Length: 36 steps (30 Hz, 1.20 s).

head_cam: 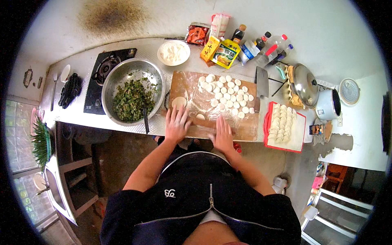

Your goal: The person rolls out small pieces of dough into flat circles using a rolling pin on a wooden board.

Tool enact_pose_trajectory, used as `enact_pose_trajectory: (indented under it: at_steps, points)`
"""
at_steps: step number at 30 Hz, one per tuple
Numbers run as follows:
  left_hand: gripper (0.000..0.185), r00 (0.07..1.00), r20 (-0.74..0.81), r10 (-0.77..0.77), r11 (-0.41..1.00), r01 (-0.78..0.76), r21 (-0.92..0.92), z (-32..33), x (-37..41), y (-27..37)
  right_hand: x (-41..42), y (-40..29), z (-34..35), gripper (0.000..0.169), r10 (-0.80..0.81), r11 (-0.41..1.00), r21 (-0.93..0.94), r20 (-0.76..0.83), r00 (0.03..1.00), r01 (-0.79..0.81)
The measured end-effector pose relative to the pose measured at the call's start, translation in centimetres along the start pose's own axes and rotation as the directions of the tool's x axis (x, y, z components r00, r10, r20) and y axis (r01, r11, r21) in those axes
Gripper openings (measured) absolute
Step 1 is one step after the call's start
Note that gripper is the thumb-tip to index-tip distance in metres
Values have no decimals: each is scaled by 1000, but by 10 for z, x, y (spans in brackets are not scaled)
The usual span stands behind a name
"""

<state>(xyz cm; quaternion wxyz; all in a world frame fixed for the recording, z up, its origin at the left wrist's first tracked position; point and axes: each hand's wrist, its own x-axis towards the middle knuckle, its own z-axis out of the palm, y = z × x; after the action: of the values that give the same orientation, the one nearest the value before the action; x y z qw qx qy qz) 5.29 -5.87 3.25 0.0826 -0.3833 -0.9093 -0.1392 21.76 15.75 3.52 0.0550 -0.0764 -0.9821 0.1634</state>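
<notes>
On the floured wooden board (193,82), a wooden rolling pin (205,123) runs between my hands, close to the front edge. My left hand (177,125) lies flat over its left end, fingers spread, fingertips by a round flat wrapper (179,102). Over the right end rests my right hand (223,134), with straight fingers. A small dough disc (200,117) lies just beyond the pin. Several more dough discs (229,96) cover the board's right half. Left of the board, a large steel bowl (107,72) holds chopped green filling (131,101) and dark chopsticks (145,119).
A red-rimmed tray (301,133) with rows of dumplings (281,122) stands right of the board. A cleaver (262,81) lies at the board's right edge. Behind are a flour bowl (173,53), seasoning packets (226,54) and bottles (239,33). A gas hob (93,99) is left.
</notes>
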Motion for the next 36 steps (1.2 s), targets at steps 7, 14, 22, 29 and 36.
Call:
enact_pose_trajectory:
  at_steps: [7, 14, 22, 29, 36]
  points:
    - [66, 995, -14, -98, 995, 98, -2, 7, 50, -4, 68, 22, 0, 88, 15, 996, -89, -132, 991, -27]
    - [52, 1000, -7, 6, 997, -7, -83, -10, -5, -1, -10, -6, 0, 84, 9, 1000, -26, 44, 999, -8]
    - [46, 989, -92, 112, 994, -111, 21, 4, -11, 1, 87, -11, 12, 27, -116, 911, 399, 2, 993, 106]
    - [43, 999, 51, -3, 999, 5, -39, -10, -26, 19, 78, 4, 6, 37, 87, 970, 217, 132, 987, -114]
    - [72, 995, 76, -61, 998, 60, 15, 4, 43, 1, 79, 11, -6, 55, 68, 997, -12, -208, 976, -72]
